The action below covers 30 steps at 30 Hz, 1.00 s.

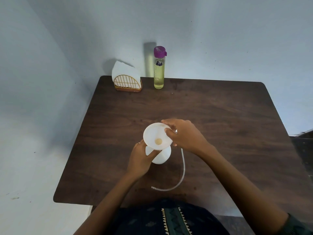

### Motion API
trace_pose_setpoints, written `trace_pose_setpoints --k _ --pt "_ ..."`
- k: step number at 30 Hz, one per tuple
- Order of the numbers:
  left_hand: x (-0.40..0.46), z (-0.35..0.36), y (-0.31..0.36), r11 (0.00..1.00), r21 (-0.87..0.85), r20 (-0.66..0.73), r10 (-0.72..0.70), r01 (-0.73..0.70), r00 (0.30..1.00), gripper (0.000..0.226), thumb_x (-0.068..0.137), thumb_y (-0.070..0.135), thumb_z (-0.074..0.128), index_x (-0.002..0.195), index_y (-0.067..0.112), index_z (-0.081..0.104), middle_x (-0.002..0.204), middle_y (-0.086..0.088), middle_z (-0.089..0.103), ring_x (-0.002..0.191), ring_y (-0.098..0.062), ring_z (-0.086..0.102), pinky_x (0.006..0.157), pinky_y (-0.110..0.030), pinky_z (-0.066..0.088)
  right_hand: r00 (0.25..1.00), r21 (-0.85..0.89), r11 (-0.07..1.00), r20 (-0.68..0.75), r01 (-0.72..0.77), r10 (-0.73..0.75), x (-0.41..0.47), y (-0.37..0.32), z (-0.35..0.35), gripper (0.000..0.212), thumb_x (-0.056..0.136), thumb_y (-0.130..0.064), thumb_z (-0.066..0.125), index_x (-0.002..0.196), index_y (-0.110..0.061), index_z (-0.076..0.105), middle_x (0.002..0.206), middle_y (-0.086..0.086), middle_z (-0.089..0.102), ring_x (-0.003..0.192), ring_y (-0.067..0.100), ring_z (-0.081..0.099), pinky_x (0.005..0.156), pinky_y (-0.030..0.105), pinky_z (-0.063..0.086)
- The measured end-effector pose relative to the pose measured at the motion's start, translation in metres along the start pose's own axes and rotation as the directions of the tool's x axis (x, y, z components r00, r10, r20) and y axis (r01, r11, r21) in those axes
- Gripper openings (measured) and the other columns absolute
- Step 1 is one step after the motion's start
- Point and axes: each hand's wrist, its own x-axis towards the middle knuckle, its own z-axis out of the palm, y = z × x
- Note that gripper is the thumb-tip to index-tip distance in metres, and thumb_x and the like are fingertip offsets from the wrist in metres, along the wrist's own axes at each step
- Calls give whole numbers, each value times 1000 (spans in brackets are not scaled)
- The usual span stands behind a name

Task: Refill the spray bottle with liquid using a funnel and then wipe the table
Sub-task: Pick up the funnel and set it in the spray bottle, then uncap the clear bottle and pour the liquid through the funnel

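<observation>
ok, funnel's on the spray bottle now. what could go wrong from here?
1. The funnel sits wide atop the narrow white spray bottle; once the right hand lets go of the rim to fetch the purple-capped bottle, it could tip, unless the left hand steadies it.
2. The clear dip tube lies loose beside the bottle, near the right forearm; a sweep might drag it off the table.

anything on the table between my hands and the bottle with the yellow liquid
Nothing visible. The table is bare between the right hand on the funnel and the purple-capped bottle; the napkin holder stands off to its left.
</observation>
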Motion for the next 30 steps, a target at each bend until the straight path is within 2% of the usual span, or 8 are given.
trace_pose_setpoints --k 9,13,16,18,20,22,25,30 --pt "4 2 -1 999 -16 48 -45 46 998 56 82 28 71 132 16 49 135 -6 55 122 -24 52 105 -45 44 997 -19 999 59 -45 46 5 1 -1 43 96 -38 48 136 -21 48 138 -1 54 117 19 57 91 32 50" --pt "6 -4 -4 1000 -20 111 -9 11 994 58 79 25 74 130 25 45 134 -1 52 122 -19 50 106 -41 42 995 -9 998 77 -69 70 7 2 -4 45 97 -43 42 136 -21 48 139 -1 53 119 20 55 95 35 49" --pt "10 -18 -11 999 23 206 22 -27 978 57 82 19 72 127 33 39 134 4 46 122 -12 44 103 -34 40 994 29 995 54 -92 90 11 8 -10 46 98 -47 37 134 -22 49 133 0 58 115 19 57 94 36 47" --pt "18 -33 -18 999 31 231 7 -15 973 57 86 12 66 130 35 39 138 6 43 125 -13 44 102 -34 41 993 41 992 39 -117 116 18 14 -14 46 97 -50 35 131 -24 51 127 -1 62 112 18 59 95 41 48" --pt "31 -48 -22 1000 12 237 -9 7 971 56 87 1 58 124 40 43 137 4 46 122 -16 49 95 -30 44 989 48 988 12 -148 148 28 22 -20 44 95 -54 34 124 -29 55 116 -4 66 104 18 62 92 46 50" --pt "50 -59 -21 999 19 220 -35 31 975 52 88 -2 53 126 33 46 136 -1 50 118 -17 52 89 -26 42 986 59 985 -22 -165 167 43 30 -26 40 92 -55 35 116 -33 58 105 -6 67 92 17 63 89 48 51" --pt "85 -68 -8 999 12 170 -37 36 985 47 90 2 55 133 19 47 135 -6 52 111 -11 51 82 -18 40 984 78 983 -51 -166 170 72 38 -37 36 94 -47 41 118 -26 59 105 0 68 83 16 59 92 45 49" --pt "153 -57 29 999 -27 169 -28 33 985 49 90 10 59 137 14 44 136 -7 52 109 -11 52 89 -23 38 986 74 984 -4 -165 166 133 41 -54 43 95 -36 47 132 -14 50 123 9 63 96 22 60 96 39 44"
